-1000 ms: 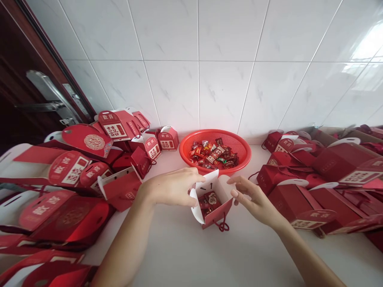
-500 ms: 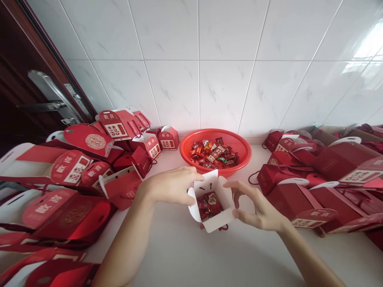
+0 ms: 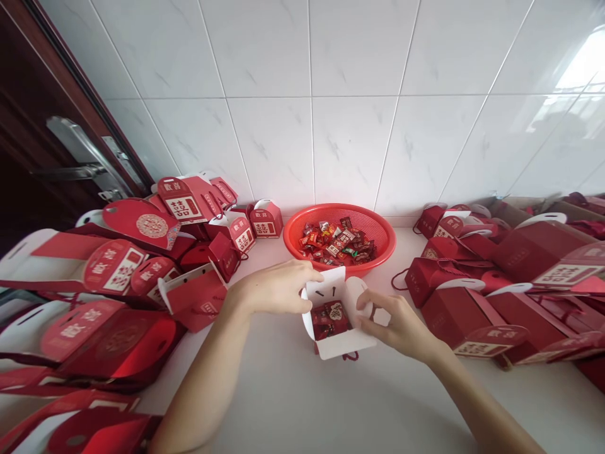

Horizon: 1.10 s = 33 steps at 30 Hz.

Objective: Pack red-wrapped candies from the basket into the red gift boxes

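A red candy box (image 3: 346, 345) with white insides stands open-topped on the white tabletop, its flaps spread outward. Wrapped candies (image 3: 331, 318) in dark red wrappers lie in it. At the box's left flap and back-left corner, my left hand (image 3: 278, 287) is closed, thumb and fingers on either side of the card. My right hand (image 3: 397, 321) pinches the right-hand flap between thumb and fingers. A dark red cord loop pokes out below the front flap. Just behind the box, a red plastic basket (image 3: 385, 243) holds a heap of assorted wrapped candies.
Red gift boxes (image 3: 201, 299) are piled along the left side, some with lids up. More red boxes (image 3: 466, 318) crowd the right. White wall tiles (image 3: 265, 151) rise behind the table, and a dark door with a metal handle (image 3: 78, 148) is at the left.
My right hand has moved slightly left and closed on the right flap, where before its fingers were more spread beside it. My left hand stays at the box's left side.
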Available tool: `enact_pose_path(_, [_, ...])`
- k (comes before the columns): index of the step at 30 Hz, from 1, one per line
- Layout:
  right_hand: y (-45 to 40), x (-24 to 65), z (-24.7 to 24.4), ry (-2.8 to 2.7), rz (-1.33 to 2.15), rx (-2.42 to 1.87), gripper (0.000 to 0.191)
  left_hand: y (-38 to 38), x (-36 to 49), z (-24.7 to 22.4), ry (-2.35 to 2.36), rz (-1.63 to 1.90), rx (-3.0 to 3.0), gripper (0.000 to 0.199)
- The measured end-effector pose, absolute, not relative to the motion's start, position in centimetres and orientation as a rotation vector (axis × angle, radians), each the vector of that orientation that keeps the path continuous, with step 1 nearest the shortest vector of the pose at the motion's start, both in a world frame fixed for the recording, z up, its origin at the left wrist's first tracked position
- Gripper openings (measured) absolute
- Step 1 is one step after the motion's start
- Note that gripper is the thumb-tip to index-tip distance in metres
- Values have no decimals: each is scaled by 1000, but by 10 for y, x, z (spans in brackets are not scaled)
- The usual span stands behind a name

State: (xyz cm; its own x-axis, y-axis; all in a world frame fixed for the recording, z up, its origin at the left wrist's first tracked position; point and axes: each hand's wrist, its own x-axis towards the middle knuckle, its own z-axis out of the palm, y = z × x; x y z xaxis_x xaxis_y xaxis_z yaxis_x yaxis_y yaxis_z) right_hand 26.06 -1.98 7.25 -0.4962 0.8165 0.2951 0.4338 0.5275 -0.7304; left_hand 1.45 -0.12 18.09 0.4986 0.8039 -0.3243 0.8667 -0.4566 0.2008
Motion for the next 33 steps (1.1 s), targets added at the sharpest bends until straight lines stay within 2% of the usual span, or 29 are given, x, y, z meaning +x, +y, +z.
enact_pose_path(7, [-25, 257, 73, -2019, 584, -819, 9, -13, 5, 190, 1385, 18, 2477, 46])
enact_pose_path(16, [-24, 261, 78, -1993, 661, -825, 7, -7, 7, 188, 1347, 11, 2443, 51])
enact_pose_path(30, [-18, 264, 69, -1936, 800, -968, 8, -3, 13, 182, 1328, -140, 2423, 38])
enact_pose_path(33, [-14, 266, 69, -1858, 864, -958, 10, 2, 12, 178, 1315, -167, 2404, 44])
